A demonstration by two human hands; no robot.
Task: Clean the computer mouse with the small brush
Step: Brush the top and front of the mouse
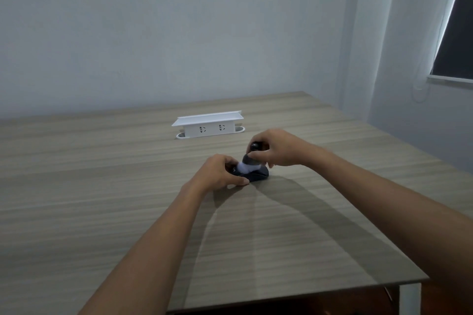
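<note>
A dark computer mouse (pixel 259 175) lies on the wooden table (pixel 102 186) near its middle. My left hand (pixel 220 172) grips the mouse's left side, thumb along its near edge, and hides part of it. My right hand (pixel 277 147) holds a small brush (pixel 250 161) with a dark round handle and white bristles. The bristles press down onto the top of the mouse. The brush stands nearly upright, tilted slightly left.
A white pop-up power socket box (pixel 208 125) stands on the table behind the hands, close to the wall. The table's right edge and near edge (pixel 307 294) are in view. A dark window (pixel 458 33) sits at the right.
</note>
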